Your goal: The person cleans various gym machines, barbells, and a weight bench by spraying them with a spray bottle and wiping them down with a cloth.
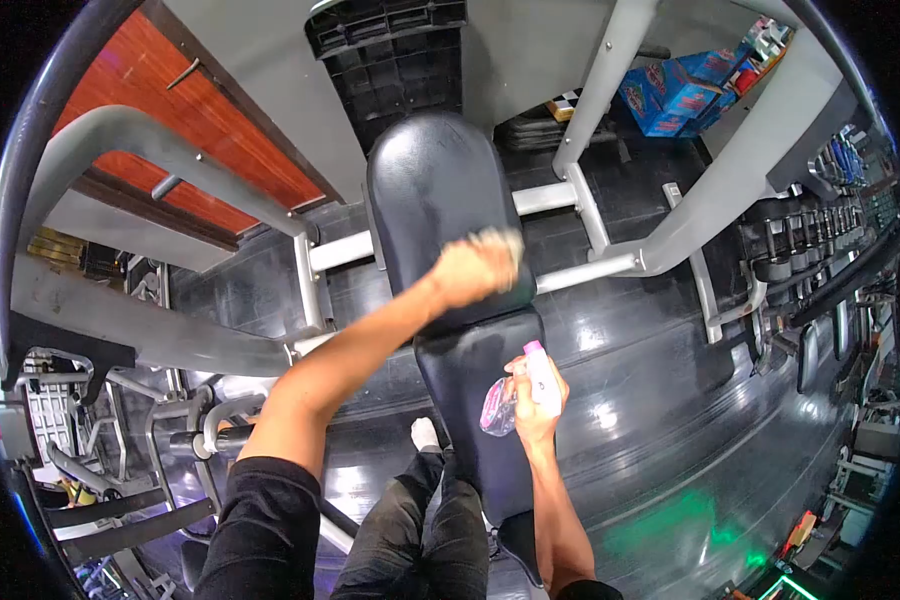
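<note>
The left hand (470, 272) was closed over a pale, blurred cloth (502, 243), pressed against a gym machine's black padded backrest (425, 190). Lower right, the right hand (536, 408) gripped a small clear spray bottle (497, 405) with a pink top, above the seat pad (460, 365).

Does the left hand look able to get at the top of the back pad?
Probably yes: the left hand, holding a cloth, rests on the back pad, and nothing lies between it and the top.

Glossy black floor (650, 400), grey machine frames (730, 178), wood panel (160, 80), blue boxes (670, 95), dumbbell rack (810, 230)
</note>
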